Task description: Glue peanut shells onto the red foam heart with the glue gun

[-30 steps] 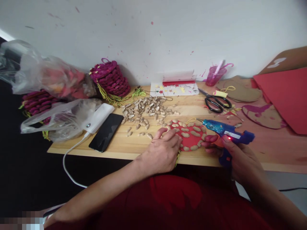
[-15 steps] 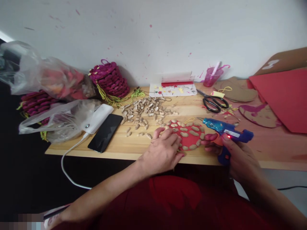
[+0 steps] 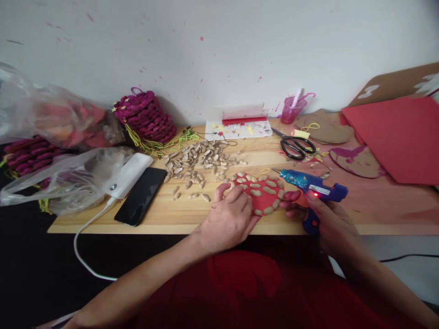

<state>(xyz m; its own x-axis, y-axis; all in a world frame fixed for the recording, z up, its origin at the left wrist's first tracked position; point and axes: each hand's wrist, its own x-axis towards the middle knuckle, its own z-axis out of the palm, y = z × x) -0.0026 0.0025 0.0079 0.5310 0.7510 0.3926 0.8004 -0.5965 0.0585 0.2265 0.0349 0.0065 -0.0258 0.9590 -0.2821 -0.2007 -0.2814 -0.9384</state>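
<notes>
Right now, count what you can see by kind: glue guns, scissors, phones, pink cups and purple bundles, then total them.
Glue gun: 1
Scissors: 1
Phone: 1
Pink cup: 1
Purple bundles: 2, one partly covered
Total: 6

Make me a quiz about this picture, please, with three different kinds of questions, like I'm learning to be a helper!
1. Pick one. What is the right hand holding?
A) black scissors
B) blue glue gun
C) pink cup

2. True or false? The black phone lies beside the white device.

3. Fill in the gap. The flat piece under the peanuts, by the left hand, is coloured ____.

Key: 1. B; 2. True; 3. red.
</notes>
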